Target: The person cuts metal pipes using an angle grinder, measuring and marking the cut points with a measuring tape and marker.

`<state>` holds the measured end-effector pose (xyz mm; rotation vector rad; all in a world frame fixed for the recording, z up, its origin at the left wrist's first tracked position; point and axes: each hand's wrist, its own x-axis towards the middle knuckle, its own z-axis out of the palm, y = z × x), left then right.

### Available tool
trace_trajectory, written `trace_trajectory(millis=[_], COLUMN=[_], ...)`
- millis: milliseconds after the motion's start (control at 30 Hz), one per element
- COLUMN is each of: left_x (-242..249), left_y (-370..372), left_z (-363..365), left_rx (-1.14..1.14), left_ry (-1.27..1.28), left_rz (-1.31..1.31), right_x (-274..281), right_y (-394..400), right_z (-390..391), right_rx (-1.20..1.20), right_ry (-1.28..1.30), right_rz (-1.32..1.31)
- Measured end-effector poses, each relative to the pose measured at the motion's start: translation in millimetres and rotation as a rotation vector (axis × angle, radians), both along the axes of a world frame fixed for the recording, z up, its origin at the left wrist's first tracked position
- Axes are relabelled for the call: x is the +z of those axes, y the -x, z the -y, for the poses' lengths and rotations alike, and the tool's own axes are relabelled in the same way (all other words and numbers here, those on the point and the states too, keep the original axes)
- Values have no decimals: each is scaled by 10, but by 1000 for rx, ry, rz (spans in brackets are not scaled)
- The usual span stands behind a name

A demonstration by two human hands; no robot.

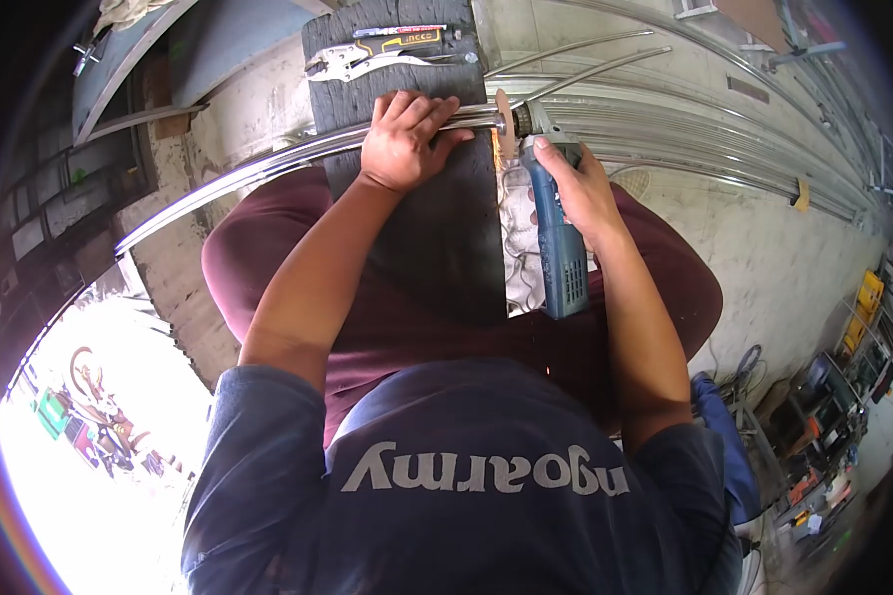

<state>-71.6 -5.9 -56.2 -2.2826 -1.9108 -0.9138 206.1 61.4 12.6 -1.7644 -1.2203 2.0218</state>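
Presently, status by item:
Left hand (pixel 404 142): laid over the curved metal rod (pixel 268 167), fingers wrapped together across the top of it, thumb toward the person's body, pressing the rod down onto the dark board
Right hand (pixel 575 188): closed around the body of the blue angle grinder (pixel 554 243), fingers curled over its forward half, thumb on the near side
Curved metal rod: bright steel, runs from the lower left in a long arc across the dark board (pixel 437 228) to the grinder's disc; it lies on the board's far portion
Grinding disc (pixel 506 124): pale, worn, seen nearly edge-on, touching the rod just beside the left hand's fingertips
Angle grinder: head at the rod, tail pointing back toward the person, resting along the right edge of the board
Dark board: blackened, rough surface, extends from the person's lap outward; supports rod and tools
Locking pliers (pixel 362 61): silver, lying on the far end of the board, well apart from both hands
Black-and-yellow tool (pixel 407 40): lies just beyond the pliers on the same board end; type cannot be determined
Further metal rods (pixel 585 59): two thin curved lengths on the concrete floor (pixel 784 258) past the board
Flat metal strips (pixel 724 149): lie in parallel on the floor to the right
Clothing: maroon trousers (pixel 258 258), navy shirt (pixel 466 496) with grey lettering
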Motion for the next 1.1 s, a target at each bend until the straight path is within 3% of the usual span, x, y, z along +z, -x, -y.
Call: trace_trajectory(millis=[167, 400, 467, 567, 600, 833, 933, 1100], left_x=[-22, 33, 36, 25, 196, 364, 527, 764], left_y=[-27, 65, 46, -43, -130, -561, -715, -785], left_z=[-4, -29, 27, 62, 65, 676, 996, 1150], left_rx=[24, 54, 74, 137, 138, 164, 148, 137], left_ry=[5, 80, 231, 310, 453, 605, 709, 804], left_rz=[10, -69, -85, -188, -125, -245, -222, -220], right_x=[296, 95, 33, -237, -213, -11, -75, -172], right_y=[-172, -709, -823, -913, -875, -701, -661, -548], right_z=[-169, -391, -375, -310, -279, -113, -108, 79], right_rx=[-84, 23, 34, 127, 149, 355, 462, 543], right_ry=[-14, -101, -32, -226, -259, -545, -478, -609], right_rz=[-114, -83, -53, -67, -63, 228, 259, 348])
